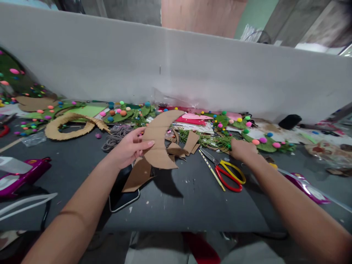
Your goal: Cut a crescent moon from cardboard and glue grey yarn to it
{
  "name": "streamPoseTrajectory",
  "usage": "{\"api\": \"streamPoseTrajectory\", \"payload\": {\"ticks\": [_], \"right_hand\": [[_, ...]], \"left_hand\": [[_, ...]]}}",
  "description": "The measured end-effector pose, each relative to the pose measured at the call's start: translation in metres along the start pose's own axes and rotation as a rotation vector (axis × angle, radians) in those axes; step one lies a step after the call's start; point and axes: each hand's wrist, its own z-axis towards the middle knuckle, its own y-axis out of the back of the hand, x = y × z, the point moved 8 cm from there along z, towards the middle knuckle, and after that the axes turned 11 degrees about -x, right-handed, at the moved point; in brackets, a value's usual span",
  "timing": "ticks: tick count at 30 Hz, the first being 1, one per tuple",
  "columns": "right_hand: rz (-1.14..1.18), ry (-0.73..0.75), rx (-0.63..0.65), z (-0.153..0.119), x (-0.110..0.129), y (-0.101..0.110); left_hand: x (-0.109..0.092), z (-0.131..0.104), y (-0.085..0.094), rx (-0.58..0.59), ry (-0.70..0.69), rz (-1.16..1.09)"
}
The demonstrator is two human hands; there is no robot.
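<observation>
A crescent of brown cardboard (158,141) is pinched between the thumb and fingers of my left hand (134,146), raised over the table. My right hand (243,149) reaches to the green stringy trimmings (213,141) and felt pieces at the back; its fingers are bent down and partly hidden, so what they hold cannot be made out. Scissors with one red and one yellow handle (229,174) lie below my right hand, beside a patterned pencil (211,169). Cardboard scraps (191,142) lie right of the crescent, and another cardboard piece (138,175) rests on a phone (125,196).
A ring wrapped in tan paper (51,130) and grey cord (117,137) lie on the left. Purple glue guns (27,178) are at both sides. Green felt shapes with pompoms (266,143) line the back, before a white partition (110,62).
</observation>
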Motion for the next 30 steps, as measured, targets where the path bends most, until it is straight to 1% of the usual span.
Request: {"api": "streamPoseTrajectory", "payload": {"ticks": [4, 7, 11, 15, 18, 21, 24, 26, 28, 30], "right_hand": [[0.029, -0.039, 0.067, 0.017, -0.011, -0.014], [0.122, -0.021, 0.035, 0.028, -0.018, -0.008], [0.288, -0.001, -0.054, 0.050, -0.025, 0.016], [0.482, 0.009, -0.056, 0.073, -0.032, 0.042], [0.564, -0.046, -0.043, 0.086, -0.050, 0.062], [0.639, -0.127, -0.056, 0.093, -0.075, 0.085], [0.637, -0.177, -0.112, 0.094, -0.096, 0.109], [0.631, -0.174, -0.186, 0.089, -0.098, 0.123], [0.629, -0.123, -0.267, 0.074, -0.087, 0.131], [0.592, -0.035, -0.340, 0.045, -0.064, 0.130]], "left_hand": [[0.004, -0.001, -0.003, -0.001, 0.033, 0.020], [0.004, 0.001, 0.000, -0.012, 0.025, 0.021], [0.004, 0.003, 0.002, -0.023, 0.012, 0.011], [0.004, 0.003, 0.002, -0.042, 0.032, 0.019], [0.004, 0.003, 0.001, -0.034, 0.028, 0.026], [0.005, 0.004, 0.003, -0.016, 0.000, 0.046], [0.009, 0.004, 0.003, 0.004, -0.006, 0.086], [0.012, 0.003, 0.002, 0.018, 0.009, 0.116], [0.014, 0.002, 0.000, 0.020, 0.020, 0.141], [0.016, 0.000, -0.003, 0.027, 0.040, 0.170]]}}
